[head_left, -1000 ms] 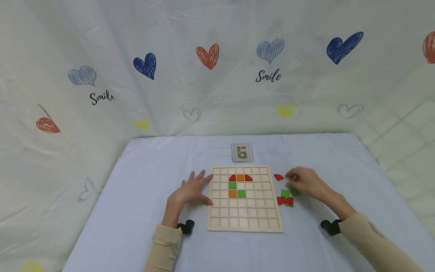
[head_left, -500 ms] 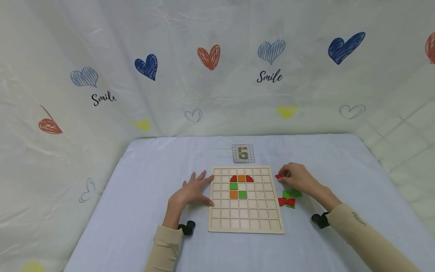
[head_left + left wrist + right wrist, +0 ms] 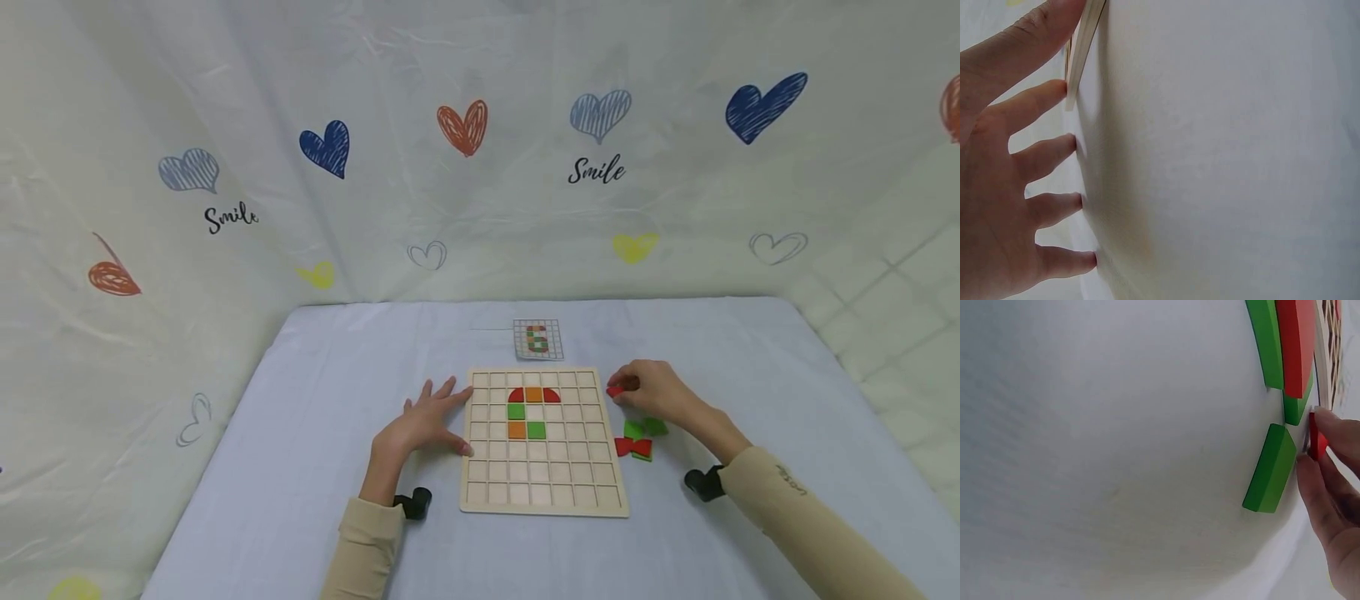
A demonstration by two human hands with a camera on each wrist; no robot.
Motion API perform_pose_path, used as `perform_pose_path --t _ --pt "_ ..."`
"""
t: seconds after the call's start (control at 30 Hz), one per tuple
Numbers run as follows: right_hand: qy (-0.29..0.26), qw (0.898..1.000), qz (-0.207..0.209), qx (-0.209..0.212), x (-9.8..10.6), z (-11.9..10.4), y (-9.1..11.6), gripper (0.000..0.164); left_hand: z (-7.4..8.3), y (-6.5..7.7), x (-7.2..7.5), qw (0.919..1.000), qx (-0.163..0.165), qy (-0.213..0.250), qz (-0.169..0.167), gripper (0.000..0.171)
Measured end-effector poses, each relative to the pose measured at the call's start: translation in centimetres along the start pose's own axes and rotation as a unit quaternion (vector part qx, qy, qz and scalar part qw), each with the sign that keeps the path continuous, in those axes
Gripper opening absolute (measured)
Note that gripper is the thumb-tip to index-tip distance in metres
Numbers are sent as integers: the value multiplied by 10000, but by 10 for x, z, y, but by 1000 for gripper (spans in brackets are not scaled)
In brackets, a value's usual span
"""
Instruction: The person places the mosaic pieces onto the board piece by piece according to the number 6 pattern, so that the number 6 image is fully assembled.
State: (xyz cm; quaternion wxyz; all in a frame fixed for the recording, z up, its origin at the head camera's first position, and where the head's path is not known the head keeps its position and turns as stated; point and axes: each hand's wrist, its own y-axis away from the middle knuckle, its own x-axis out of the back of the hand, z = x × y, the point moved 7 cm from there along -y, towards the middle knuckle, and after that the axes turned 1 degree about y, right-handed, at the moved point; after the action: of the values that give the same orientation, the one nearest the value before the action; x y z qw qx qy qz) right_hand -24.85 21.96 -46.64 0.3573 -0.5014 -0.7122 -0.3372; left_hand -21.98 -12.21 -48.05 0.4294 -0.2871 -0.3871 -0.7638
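My left hand rests with spread, straight fingers at the left edge of a wooden grid board; thumb and index fingertip touch its rim. Just off the board's upper right corner, my right hand pinches a red quarter-circle tile between thumb and fingers. Set in the board's cells are two red quarter-circle tiles, an orange square between them, and more green and orange squares below. Beside the board on the right lie several loose tiles, among them a green square and overlapping red tiles.
Behind the board lies a small pattern card printed with a grid and coloured shapes. White cloth covers the table. A pale curtain with hearts and lettering hangs at the back. Black wrist cameras sit under both forearms.
My right hand has moved left from the green tiles to the lone red quarter-circle tile and taken it between the fingertips. The left hand has stayed at the board's edge.
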Motion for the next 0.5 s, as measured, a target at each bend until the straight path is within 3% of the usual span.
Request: perform_pose_path --t 0.23,0.5 --pt "-62 9998 159 80 5 1 4 13 2 -1 0 10000 25 -34 -15 102" --pt "-332 9994 -15 64 10 1 10 16 -1 -1 -2 10000 14 -75 -37 102"
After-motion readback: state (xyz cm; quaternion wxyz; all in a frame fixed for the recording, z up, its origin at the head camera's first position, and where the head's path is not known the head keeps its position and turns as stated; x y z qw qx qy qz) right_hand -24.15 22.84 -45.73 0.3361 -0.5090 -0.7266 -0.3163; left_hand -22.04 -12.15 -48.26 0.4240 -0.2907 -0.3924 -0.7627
